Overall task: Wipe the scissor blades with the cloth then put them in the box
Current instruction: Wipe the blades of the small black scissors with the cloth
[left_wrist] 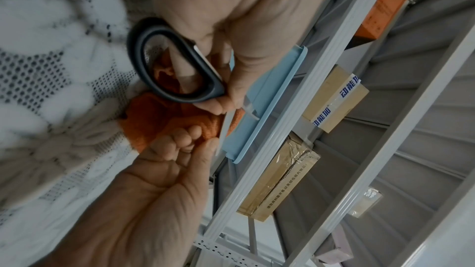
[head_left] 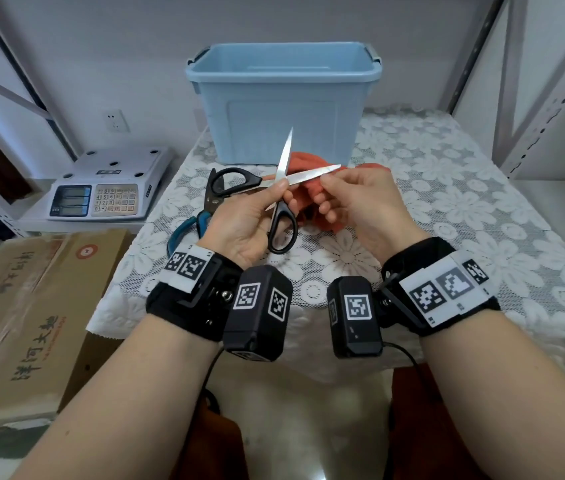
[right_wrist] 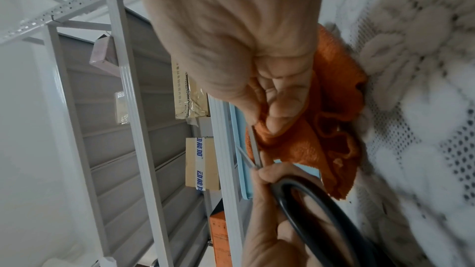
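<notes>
Black-handled scissors (head_left: 285, 157) are spread open in an X above the table. My left hand (head_left: 274, 195) pinches them near the pivot, with one handle loop (left_wrist: 138, 58) hanging under the palm. One blade points up toward the light blue box (head_left: 284, 98); the other points right. My right hand (head_left: 326, 183) pinches the orange cloth (head_left: 307, 160) around that right-pointing blade (right_wrist: 254, 147) near its tip. The rest of the cloth (right_wrist: 334, 129) hangs down to the tablecloth. The box stands open at the back of the table, behind both hands.
Blue-handled pliers (head_left: 187, 226) and another dark tool (head_left: 213, 199) lie on the lace tablecloth (head_left: 447, 202) left of my hands. A digital scale (head_left: 107, 188) sits on a low shelf at left, a cardboard carton (head_left: 31, 306) below it. Metal shelving uprights (head_left: 533, 98) stand to the right.
</notes>
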